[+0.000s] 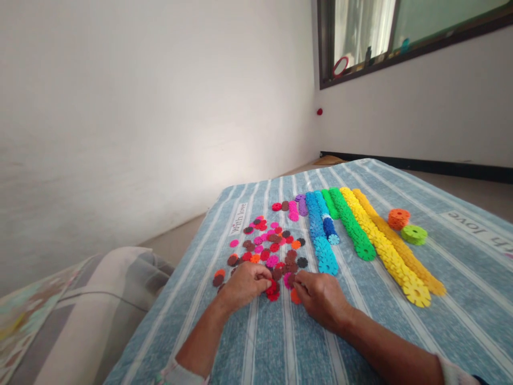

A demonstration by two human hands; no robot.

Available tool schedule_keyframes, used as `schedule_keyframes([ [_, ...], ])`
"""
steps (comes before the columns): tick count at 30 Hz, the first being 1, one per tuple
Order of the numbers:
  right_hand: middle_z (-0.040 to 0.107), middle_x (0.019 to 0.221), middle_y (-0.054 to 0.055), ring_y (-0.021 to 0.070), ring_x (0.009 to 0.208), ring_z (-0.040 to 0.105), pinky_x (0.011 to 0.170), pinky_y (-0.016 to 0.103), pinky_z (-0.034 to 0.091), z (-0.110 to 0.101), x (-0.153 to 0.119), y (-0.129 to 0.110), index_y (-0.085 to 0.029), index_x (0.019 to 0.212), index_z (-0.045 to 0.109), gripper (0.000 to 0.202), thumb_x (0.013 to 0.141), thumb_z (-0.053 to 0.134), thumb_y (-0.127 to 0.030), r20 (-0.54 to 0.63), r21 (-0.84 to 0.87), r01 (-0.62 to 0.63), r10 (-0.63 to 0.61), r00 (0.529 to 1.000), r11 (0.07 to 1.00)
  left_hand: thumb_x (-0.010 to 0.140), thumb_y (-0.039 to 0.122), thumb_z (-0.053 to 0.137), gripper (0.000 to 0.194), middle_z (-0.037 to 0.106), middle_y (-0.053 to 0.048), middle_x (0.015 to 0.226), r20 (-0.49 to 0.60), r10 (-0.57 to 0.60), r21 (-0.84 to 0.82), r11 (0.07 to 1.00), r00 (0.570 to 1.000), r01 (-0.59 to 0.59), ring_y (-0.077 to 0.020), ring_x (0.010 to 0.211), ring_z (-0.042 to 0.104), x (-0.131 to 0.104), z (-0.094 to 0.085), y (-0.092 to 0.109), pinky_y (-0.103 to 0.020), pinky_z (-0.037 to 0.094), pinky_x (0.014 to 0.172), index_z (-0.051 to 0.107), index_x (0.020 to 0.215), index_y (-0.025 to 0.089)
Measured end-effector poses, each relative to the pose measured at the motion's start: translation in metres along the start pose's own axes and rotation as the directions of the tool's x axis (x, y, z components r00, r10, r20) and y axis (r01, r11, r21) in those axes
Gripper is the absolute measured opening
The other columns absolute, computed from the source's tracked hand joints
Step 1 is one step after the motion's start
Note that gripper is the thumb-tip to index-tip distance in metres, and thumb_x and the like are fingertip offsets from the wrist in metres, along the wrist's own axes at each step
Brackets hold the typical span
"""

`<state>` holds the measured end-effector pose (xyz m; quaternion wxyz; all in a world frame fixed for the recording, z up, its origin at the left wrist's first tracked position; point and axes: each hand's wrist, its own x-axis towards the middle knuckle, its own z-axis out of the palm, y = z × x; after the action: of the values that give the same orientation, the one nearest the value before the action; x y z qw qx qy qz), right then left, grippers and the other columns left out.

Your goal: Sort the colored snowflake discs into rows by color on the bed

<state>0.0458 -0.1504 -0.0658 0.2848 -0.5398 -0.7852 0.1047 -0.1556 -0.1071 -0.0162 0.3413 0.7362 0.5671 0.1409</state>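
Notched plastic discs in red, brown, pink, orange and black lie in a loose pile (274, 247) on the striped blue cloth. At the pile's near edge, my left hand (249, 283) has its fingers pinched on a red disc (271, 286), with more red discs just below. My right hand (320, 297) is closed at the pile's right near edge, its fingertips by a brown disc and a pink disc (287, 280); whether it grips one is hidden. An orange disc (295, 295) lies partly under those fingers.
Overlapping rows of blue (315, 224), green (348, 219) and yellow discs (377, 240) run along the right. Beyond them stand orange (398, 218) and lime stacks (414, 234). Short pink and purple rows lie at the back. Striped fabric (108, 299) is at left.
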Motion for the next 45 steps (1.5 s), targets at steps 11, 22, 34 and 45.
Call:
schedule_keyframes([
  [11,0.065,0.064,-0.001,0.0109,0.057,0.057,0.055,0.025,0.024,-0.002,-0.002,0.000,-0.019,0.071,0.059,0.026,0.091,0.044,-0.022,-0.004,0.037,0.009,-0.009,1.000,0.999,0.061,0.026,0.064,0.016,0.057,0.003,0.061,-0.034,-0.009,0.131,0.991,0.999,0.013,-0.0116,0.059,0.051,-0.008,0.007,0.004,-0.021,0.032,0.053,0.065,0.073,0.017],
  [22,0.065,0.066,0.000,0.0123,0.060,0.059,0.056,0.024,0.027,-0.001,-0.005,0.001,-0.020,0.074,0.062,0.025,0.090,0.043,-0.022,0.034,0.077,-0.012,0.010,0.999,0.997,0.058,0.028,0.067,0.020,0.057,0.002,0.072,-0.016,0.049,0.259,0.965,0.999,-0.043,-0.0117,0.066,0.050,-0.011,0.009,0.006,-0.022,0.032,0.058,0.065,0.075,0.017],
  [34,0.064,0.065,0.000,0.0125,0.060,0.058,0.057,0.024,0.028,-0.001,-0.007,0.003,-0.020,0.072,0.060,0.024,0.089,0.042,-0.022,0.040,0.112,-0.012,0.007,0.999,0.994,0.057,0.024,0.064,0.015,0.055,0.003,0.069,-0.006,0.062,0.304,0.951,0.998,-0.058,-0.0108,0.064,0.047,-0.017,0.010,0.011,-0.022,0.029,0.056,0.056,0.067,0.017],
  [45,0.062,0.062,-0.001,0.0123,0.057,0.057,0.055,0.025,0.025,-0.001,-0.007,0.003,-0.019,0.069,0.057,0.024,0.089,0.044,-0.023,0.004,0.072,0.028,-0.028,1.000,0.997,0.058,0.030,0.066,0.020,0.052,0.004,0.064,-0.020,0.009,0.381,0.924,1.000,-0.001,-0.0103,0.059,0.044,-0.023,0.003,0.016,-0.023,0.024,0.052,0.051,0.064,0.018],
])
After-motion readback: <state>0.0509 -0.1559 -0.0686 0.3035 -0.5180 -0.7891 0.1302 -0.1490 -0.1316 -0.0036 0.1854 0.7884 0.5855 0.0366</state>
